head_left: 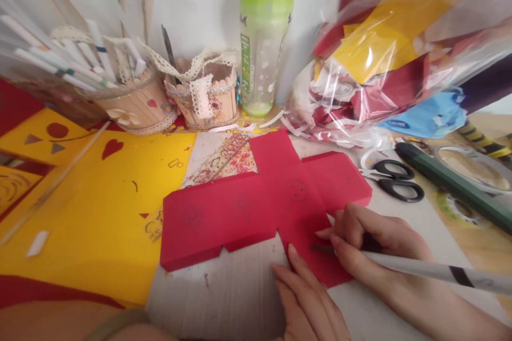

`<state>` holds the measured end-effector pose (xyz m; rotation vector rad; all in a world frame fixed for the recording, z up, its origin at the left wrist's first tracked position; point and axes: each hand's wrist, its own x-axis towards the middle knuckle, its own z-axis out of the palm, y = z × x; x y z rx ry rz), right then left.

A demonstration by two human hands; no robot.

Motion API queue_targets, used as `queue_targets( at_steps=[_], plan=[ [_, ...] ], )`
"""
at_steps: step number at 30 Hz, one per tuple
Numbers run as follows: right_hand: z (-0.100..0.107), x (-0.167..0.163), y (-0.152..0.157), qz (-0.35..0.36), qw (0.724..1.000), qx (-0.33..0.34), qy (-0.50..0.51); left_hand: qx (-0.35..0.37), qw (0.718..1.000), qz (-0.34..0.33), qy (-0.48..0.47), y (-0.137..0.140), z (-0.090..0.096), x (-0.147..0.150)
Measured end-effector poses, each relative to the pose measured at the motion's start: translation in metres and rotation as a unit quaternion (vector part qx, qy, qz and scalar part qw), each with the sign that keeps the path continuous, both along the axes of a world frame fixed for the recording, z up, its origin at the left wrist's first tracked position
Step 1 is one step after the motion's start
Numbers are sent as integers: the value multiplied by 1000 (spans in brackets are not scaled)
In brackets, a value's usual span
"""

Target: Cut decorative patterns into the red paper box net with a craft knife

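A red paper cutout (256,200), cross-shaped like an unfolded box with edge tabs, lies on a grey board (220,293). Faint dark drawings show on its panels, including a smiley face near the centre. My right hand (364,245) is closed around a white marker pen (424,266) with a black band. The pen's dark tip is at the red panel nearest me. My left hand (308,298) rests with fingers stretched out at the left edge of that same panel. Part of the panel is hidden under my right hand.
Yellow paper (120,213) spreads at the left. Behind stand two decorated pots (136,101), the left one full of markers, and a green-topped bottle (264,48). A plastic bag of paper scraps (360,80), scissors (396,181), a dark green tool (452,186) and tape rolls (476,168) are at the right.
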<state>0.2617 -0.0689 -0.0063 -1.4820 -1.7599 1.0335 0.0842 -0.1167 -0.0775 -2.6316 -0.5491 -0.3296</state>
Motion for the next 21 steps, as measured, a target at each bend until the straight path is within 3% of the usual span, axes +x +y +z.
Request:
queue_targets(
  at_steps=[10,15,21],
  plan=[
    [-4,3,-3,4,1000,-16,5,2,1000,-12,7,1,0,-1],
    [-2,2,-3,13,1000,6,3,-11,1000,10,13,-1,3,1],
    [-2,2,-3,21,999,-20,16,4,999,30,17,-1,7,4]
  ],
)
